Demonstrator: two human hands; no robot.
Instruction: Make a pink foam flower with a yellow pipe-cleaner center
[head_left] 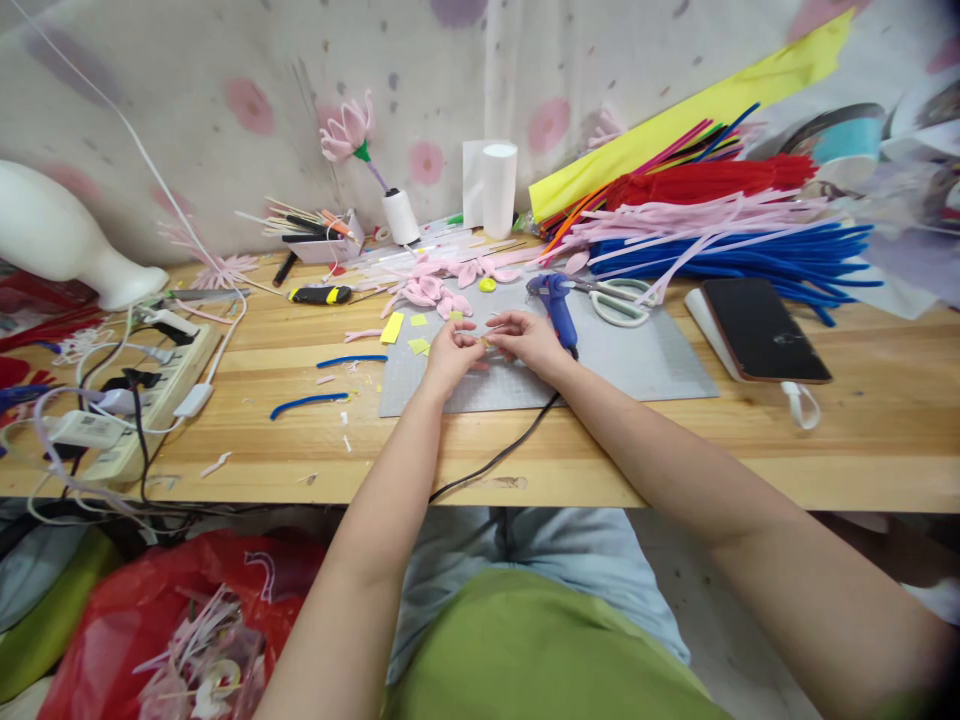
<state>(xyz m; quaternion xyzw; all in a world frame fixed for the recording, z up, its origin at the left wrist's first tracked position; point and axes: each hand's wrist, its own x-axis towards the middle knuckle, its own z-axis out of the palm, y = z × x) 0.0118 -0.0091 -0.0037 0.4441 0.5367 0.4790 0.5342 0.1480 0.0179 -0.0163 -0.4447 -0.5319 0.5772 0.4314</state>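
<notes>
Over the grey cutting mat [645, 365], my left hand [452, 355] and my right hand [527, 342] meet with fingertips pinched together. Between them shows a tiny yellowish bit, too small to name and mostly covered by the fingers. Yellow paper-like pieces [391, 328] lie just left of my left hand. A blue glue gun [556, 308] rests right beside my right hand, its black cord running to the table's front edge. Pink fuzzy petals [426, 290] are heaped behind both hands. Scissors with pale handles [621, 302] lie farther right on the mat.
Bundles of blue [705, 258], pink and red pipe cleaners fill the back right. A phone [761, 330] leans at the right. On the left are a power strip [161, 400] with cables, a utility knife [320, 295] and two blue stems [309, 404]. A pink flower [349, 130] stands behind.
</notes>
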